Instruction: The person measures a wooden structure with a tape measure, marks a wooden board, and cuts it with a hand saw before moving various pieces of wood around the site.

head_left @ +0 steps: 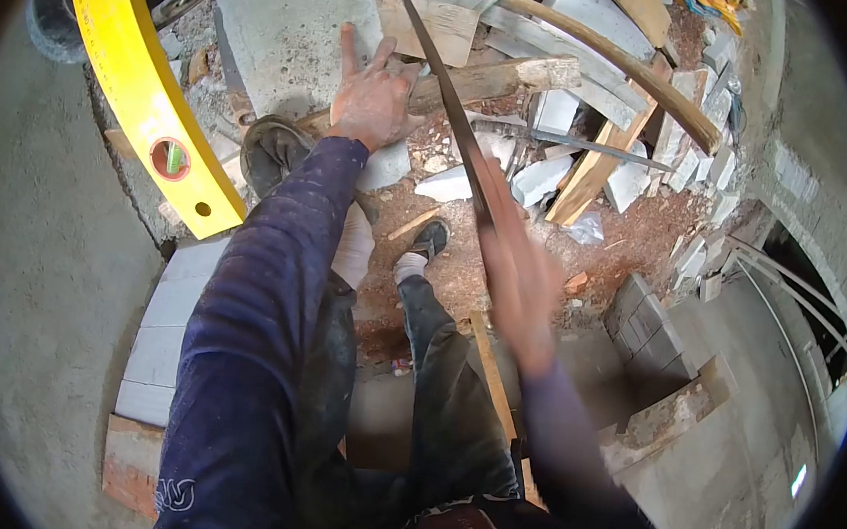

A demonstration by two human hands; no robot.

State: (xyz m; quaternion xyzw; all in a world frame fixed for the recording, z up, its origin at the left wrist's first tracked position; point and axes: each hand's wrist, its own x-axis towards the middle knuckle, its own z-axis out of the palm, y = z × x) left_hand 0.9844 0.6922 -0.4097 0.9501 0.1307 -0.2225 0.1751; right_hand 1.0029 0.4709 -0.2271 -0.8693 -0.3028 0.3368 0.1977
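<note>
My left hand [372, 101] has its fingers spread, two of them stretched over a grey slab [298, 31] and the palm beside a rough wooden piece [488, 81]. My right hand [517, 272], blurred by motion, is closed round the near end of a long, dark, tapering blade [439, 72], which looks like a saw; its handle is hidden. The blade crosses above the wooden piece, to the right of my left hand. Whether it touches the wood I cannot tell.
A yellow level [148, 94] is at the upper left. Broken tiles [540, 179], planks [594, 179] and a curved wooden handle [647, 78] lie at the upper right. My shoes [431, 237] stand on reddish, littered ground. Low block walls [652, 332] are at the right.
</note>
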